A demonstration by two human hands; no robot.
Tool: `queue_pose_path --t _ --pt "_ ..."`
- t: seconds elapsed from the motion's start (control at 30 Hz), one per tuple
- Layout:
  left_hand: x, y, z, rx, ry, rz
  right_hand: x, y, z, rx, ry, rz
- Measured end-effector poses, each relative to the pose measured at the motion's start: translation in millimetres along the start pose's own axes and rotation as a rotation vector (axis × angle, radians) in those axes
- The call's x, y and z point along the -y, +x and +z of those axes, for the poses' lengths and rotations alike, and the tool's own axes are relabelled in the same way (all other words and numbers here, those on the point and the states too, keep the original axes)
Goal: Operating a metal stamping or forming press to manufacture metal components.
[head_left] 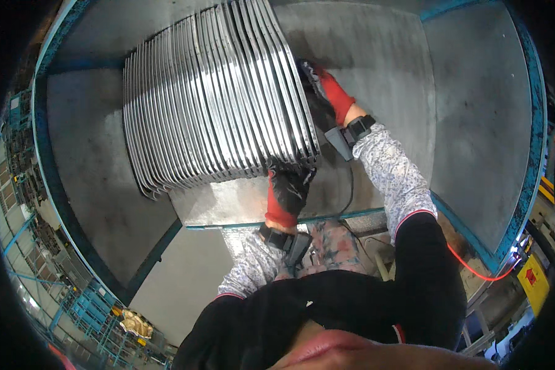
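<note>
A row of shiny metal panels (209, 92), several of them standing on edge close together, fills the left and middle of a grey metal-lined bay. My left hand (290, 188), in a red glove with a black coated palm, grips the near ends of the rightmost panels. Its fingertips are partly lost among the panel edges. Against the outer side of the rightmost panel rests my right hand (327, 92), in a matching glove, farther from me. The dark glove and shadow there hide how its fingers are bent. Both wrists carry black strapped devices.
Blue-edged grey walls (484, 105) enclose the bay on both sides. The bay floor (376, 61) shows right of the panels. An orange-red cable (481, 277) hangs at the lower right near a yellow sign (532, 283). Blue racks (98, 311) stand at the lower left.
</note>
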State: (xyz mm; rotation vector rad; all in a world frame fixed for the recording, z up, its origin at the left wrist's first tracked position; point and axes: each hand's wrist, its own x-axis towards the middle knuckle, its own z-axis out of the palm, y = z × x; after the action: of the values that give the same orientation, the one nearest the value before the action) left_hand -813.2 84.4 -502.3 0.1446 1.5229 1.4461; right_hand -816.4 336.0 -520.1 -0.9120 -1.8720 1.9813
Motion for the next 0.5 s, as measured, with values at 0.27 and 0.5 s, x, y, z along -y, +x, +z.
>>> queue_pose_path --t 0.27,0.5 --pt "1 3 -12 0.294 -0.521 -0.01 -4 -10 11 0.046 0.157 0.186" --pt "-27 -63 -51 0.167 -0.428 -0.36 -10 -125 -15 -0.214 -0.009 0.151"
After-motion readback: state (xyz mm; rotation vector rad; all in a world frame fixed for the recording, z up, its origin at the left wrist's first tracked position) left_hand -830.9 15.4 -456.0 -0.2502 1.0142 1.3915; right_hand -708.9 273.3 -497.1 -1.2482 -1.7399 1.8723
